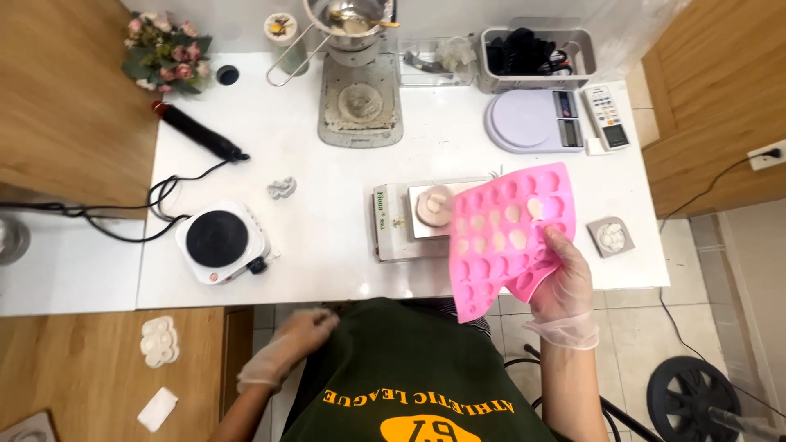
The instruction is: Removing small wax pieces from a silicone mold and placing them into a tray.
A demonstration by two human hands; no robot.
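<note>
Spanning the view, a white table [327, 245] sits between wooden panels over a tiled floor. The right hand [565, 286], gloved, grips the lower edge of a pink silicone mould [508, 237], tilted up over the table's front edge just right of a small scale [417, 217]; some cavities hold pale wax. The left hand [295, 340], blurred below the table edge, touches a dark green shirt [409, 368]; I cannot tell its grip. Far left of the scale stands a hot plate [219, 240].
</note>
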